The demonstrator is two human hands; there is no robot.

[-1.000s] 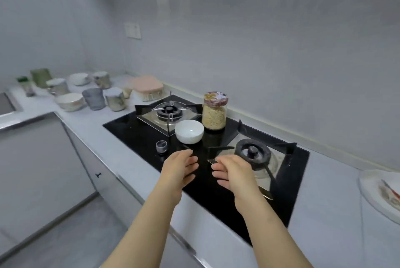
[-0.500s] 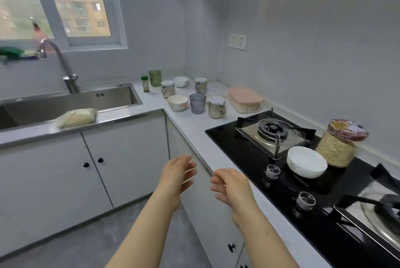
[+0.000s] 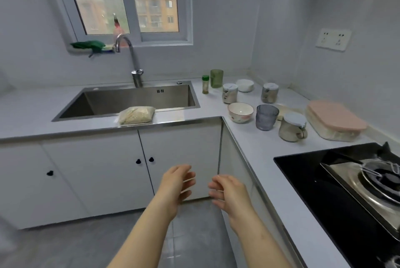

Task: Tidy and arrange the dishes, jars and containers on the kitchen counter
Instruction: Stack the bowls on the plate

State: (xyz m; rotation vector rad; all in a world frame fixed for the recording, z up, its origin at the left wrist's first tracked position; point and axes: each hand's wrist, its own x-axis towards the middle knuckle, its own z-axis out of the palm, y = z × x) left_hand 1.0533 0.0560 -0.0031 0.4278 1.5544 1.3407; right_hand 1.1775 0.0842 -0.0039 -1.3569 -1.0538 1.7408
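Note:
My left hand (image 3: 176, 184) and my right hand (image 3: 227, 191) hang in front of the white cabinet doors, below counter height, fingers loosely curled and holding nothing. On the corner counter (image 3: 255, 148) stand a patterned bowl (image 3: 240, 112), a grey tumbler (image 3: 266, 116), a lidded jar with a handle (image 3: 292, 126), two more lidded jars (image 3: 229, 93) (image 3: 269, 92), a white bowl (image 3: 245, 85), a green cup (image 3: 216, 78) and a small green-capped bottle (image 3: 205, 84). A pink-lidded container (image 3: 335, 119) lies nearer the wall.
A steel sink (image 3: 138, 100) with a tall tap (image 3: 129, 60) sits at the left, a bag of grain (image 3: 136, 115) on its front rim. The black gas hob (image 3: 346, 181) fills the counter at the right. Grey floor lies below my arms.
The view has swung left from the hob to the sink corner. The white bowl and grain jar on the hob have left the view. Both hands stay empty, side by side.

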